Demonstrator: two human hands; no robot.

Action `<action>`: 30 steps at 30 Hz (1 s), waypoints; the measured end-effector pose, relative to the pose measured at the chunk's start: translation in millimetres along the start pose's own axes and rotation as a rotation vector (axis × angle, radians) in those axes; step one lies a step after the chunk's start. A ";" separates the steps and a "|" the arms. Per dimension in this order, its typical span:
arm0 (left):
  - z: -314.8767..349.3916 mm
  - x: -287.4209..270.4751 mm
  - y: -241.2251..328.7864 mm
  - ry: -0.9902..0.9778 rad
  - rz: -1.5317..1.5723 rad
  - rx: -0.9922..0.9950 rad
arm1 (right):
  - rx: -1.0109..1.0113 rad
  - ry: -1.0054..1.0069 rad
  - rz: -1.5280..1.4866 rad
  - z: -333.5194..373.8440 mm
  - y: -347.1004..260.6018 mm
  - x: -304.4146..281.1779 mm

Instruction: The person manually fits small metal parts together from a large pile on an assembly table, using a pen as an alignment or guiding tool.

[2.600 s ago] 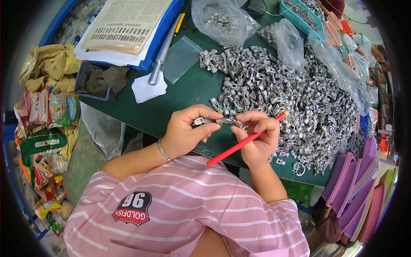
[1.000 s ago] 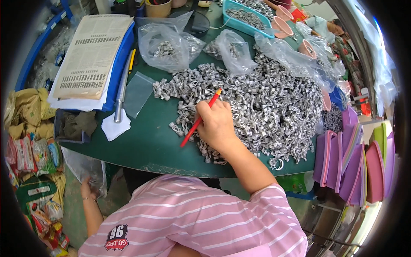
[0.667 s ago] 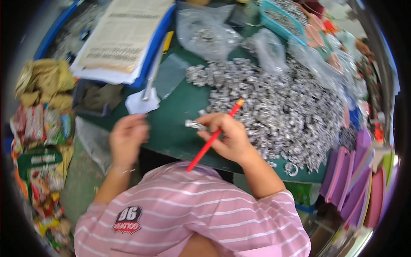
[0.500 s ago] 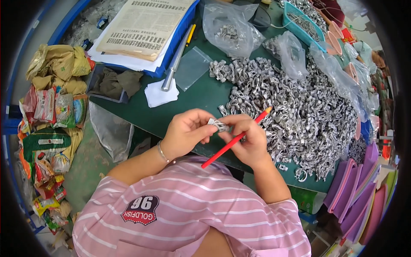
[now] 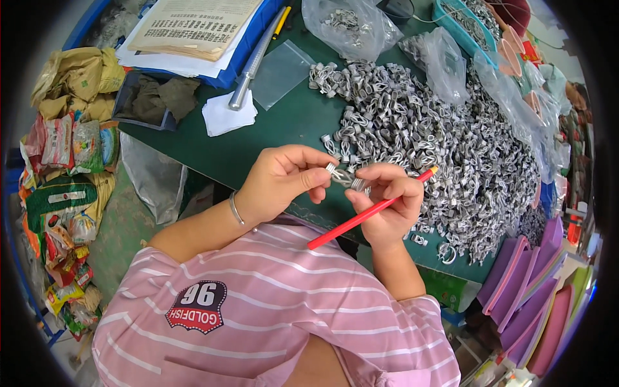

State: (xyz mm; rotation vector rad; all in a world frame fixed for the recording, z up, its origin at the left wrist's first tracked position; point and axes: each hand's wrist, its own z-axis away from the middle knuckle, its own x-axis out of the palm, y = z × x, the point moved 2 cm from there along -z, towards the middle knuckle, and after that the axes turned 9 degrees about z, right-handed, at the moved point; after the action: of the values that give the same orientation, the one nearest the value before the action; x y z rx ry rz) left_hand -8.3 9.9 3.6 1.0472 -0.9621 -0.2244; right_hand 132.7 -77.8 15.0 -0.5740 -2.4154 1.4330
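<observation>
Between my two hands, over the table's near edge, is a silver metal ring piece (image 5: 342, 177) made of several looped bands. My left hand (image 5: 287, 177) pinches its left end between thumb and forefinger. The fingers of my right hand (image 5: 387, 203) close on its right end. That hand also carries a red pencil (image 5: 354, 224), slanted across the palm, its tip up to the right. Just beyond and to the right lies a big heap of similar silver ring pieces (image 5: 445, 155). Fingertips hide part of the held piece.
Left on the green table (image 5: 193, 145) are a tapered metal rod (image 5: 258, 61), white paper (image 5: 229, 117), a zip bag (image 5: 282, 74) and a blue tray (image 5: 222, 79) with printed sheets. Plastic bags (image 5: 351, 29) and a turquoise basket (image 5: 467, 32) stand behind the heap. Purple boards (image 5: 522, 290) lean at right.
Both hands have moved slightly up and apart, the right one shifting rightward with the pencil. More of the ring piece shows between them, and it looks stretched out. The view has shifted a little.
</observation>
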 end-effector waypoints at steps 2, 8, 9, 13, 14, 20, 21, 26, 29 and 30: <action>0.7 -1.8 -8.2 -0.047 0.241 -0.168 | -0.099 -0.067 0.149 -2.1 -7.5 3.8; 0.8 -14.5 -9.6 0.138 0.555 -0.365 | -0.184 -0.291 0.727 -27.4 4.9 -1.6; -0.3 -23.8 -13.6 0.162 0.526 -0.333 | -0.243 -0.331 0.868 -38.7 9.6 -5.4; -0.3 -20.4 -13.3 0.246 0.402 -0.259 | -0.387 -0.492 1.171 -61.4 30.7 -2.5; -0.9 -21.3 -12.7 0.265 0.355 -0.236 | -0.391 -0.498 1.167 -62.2 28.9 -0.7; -2.4 -23.6 -18.1 0.183 0.193 -0.137 | -0.224 -0.577 1.098 -58.4 37.6 -4.5; -3.6 -23.2 -18.8 0.182 0.196 -0.139 | -0.202 -0.574 1.038 -58.7 36.5 -3.2; -10.2 -16.6 -18.9 0.209 -0.010 -0.060 | -0.171 -0.622 1.091 -55.1 26.8 0.5; -14.8 -22.0 -26.9 0.157 -0.273 0.046 | -0.199 -0.562 0.986 -53.7 23.7 -5.0; -15.4 -21.7 -27.4 0.160 -0.273 0.048 | -0.201 -0.564 0.984 -51.4 22.2 -4.1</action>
State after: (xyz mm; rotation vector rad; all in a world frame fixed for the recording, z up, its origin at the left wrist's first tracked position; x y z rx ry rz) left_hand -2.1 17.8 -33.2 1.2215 -0.6822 -0.3389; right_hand 162.6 -30.4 19.6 -1.8061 -2.8644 1.8762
